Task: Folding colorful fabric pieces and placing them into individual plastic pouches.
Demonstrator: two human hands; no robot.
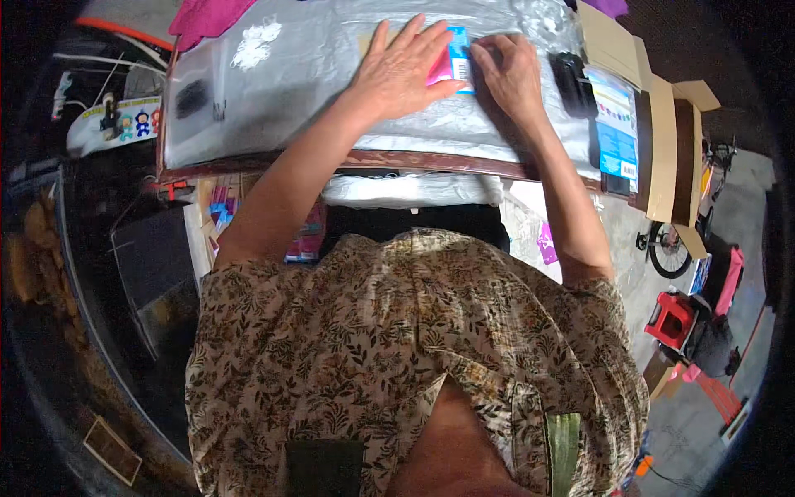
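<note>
My left hand (pixel 406 79) lies flat with fingers spread over a blue and pink printed card or flat packet (pixel 460 62), covering much of it. A yellowish edge peeks out at the hand's far left side. Close to the right end of the packet, my right hand (pixel 512 73) is closed, thumb and fingers bent together. Whatever those fingertips hold, if anything, is too small to tell. Both hands rest over the silver-covered table (pixel 323 62).
White small pieces (pixel 257 43) and a clear bag with dark bits (pixel 195 99) lie at left. On the right are a black object (pixel 573 84), blue printed packets (pixel 614 124) and an open cardboard box (pixel 662 149). Pink cloth (pixel 207 18) hangs over the far left corner.
</note>
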